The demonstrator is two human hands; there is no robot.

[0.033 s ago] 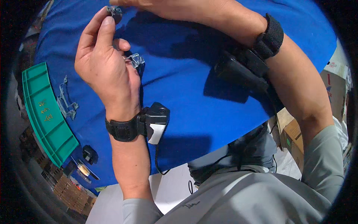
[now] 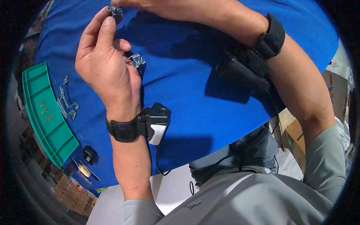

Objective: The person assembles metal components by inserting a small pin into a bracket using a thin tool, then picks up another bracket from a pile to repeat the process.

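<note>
Well, the left hand [image 2: 107, 65] is pinching a small clear piece [image 2: 116, 11] between thumb and finger, up over the blue cloth [image 2: 183, 116]. Another clear bit [image 2: 137, 60] is poking out beside the palm; I can't tell if they're joined. The right hand [image 2: 140, 3] is hiding its fingertips past the top edge, so I can't tell its grip. Holding steady without squeezing hard is probably helping, because thin parts could be bending.

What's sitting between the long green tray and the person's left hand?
In the head view, a thin, clear plastic piece lies there on the blue cloth, between the green tray and the left hand.
</note>
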